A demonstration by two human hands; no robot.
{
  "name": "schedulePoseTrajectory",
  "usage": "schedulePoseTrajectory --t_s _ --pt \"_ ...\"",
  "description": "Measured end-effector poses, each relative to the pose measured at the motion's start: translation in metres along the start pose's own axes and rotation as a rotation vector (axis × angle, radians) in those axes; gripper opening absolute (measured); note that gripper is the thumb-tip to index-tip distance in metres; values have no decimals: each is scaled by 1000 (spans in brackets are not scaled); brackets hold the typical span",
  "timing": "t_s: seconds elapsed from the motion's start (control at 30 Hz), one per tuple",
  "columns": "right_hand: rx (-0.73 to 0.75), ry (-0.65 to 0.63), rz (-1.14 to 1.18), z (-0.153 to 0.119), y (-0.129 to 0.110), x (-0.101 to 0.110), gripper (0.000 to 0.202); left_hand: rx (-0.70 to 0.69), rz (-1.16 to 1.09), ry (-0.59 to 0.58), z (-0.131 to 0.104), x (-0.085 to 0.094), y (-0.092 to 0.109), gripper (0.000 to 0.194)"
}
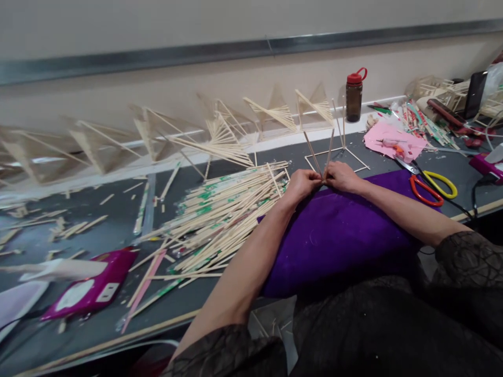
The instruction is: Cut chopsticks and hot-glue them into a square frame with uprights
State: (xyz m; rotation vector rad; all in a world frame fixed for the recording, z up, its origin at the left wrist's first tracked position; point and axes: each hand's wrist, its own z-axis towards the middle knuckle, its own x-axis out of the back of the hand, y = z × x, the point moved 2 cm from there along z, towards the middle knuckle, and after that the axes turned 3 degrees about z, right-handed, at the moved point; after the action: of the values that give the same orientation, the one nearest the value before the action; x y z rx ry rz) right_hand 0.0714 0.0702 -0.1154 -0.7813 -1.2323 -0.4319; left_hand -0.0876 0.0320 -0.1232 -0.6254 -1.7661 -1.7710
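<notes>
At your far left a magenta glue gun (88, 288) lies on the grey table (118, 220) among loose offcuts, and behind it a row of finished stick fans (220, 139) leans along the wall, blurred toward the left edge so you cannot count them. Next comes the heap of bamboo sticks (220, 209), still large, so by my judgement plenty of building is left. Your left hand (301, 183) and right hand (342, 177) meet at the front edge of a purple cloth (338, 230), both pinched tight on the lower ends of two sticks (320, 152) that rise in a narrow V. Just behind them sits a square stick frame (356, 159) with upright posts, apparently only a bare skeleton with no fan filling yet. Your fingers hide the joint itself, so whether glue is there cannot be told. Further right lie red-and-yellow scissors (430, 186), a pink sheet (393, 139) and a brown bottle with a red cap (354, 94); the clutter at the right edge is cut off.
</notes>
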Motion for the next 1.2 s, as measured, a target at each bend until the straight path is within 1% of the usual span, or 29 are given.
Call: schedulePoseTrajectory --t_s 0.17,0.33,0.4,0.5,0.63,0.7,0.83,0.97,1.07,1.2 --pt "-15 -41 -29 3 -2 5 24 70 -40 -50 -2 0 4 12" --pt "-50 -64 -20 0 -8 12 24 72 -52 -80 -4 3 9 9" --pt "-52 -62 -10 -3 -11 13 25 82 -46 -73 -5 3 8 11" --pt "-46 -47 -2 -6 -12 14 27 53 -53 -31 -6 5 6 19" --pt "-31 -28 11 -7 -11 12 29 62 -144 -43 -11 8 7 23" --pt "-16 -17 7 -8 -11 12 30 72 -197 -14 -14 10 8 25" --pt "-31 -31 17 -9 -10 15 30 63 -289 92 -16 11 12 26" --pt "-70 -12 45 -12 -5 21 30 -11 -333 205 -17 15 19 25" --pt "-97 35 91 -15 -1 28 29 -52 -319 278 -20 21 24 27" --pt "-153 142 180 -17 7 38 20 -64 -230 343 -29 30 26 28"
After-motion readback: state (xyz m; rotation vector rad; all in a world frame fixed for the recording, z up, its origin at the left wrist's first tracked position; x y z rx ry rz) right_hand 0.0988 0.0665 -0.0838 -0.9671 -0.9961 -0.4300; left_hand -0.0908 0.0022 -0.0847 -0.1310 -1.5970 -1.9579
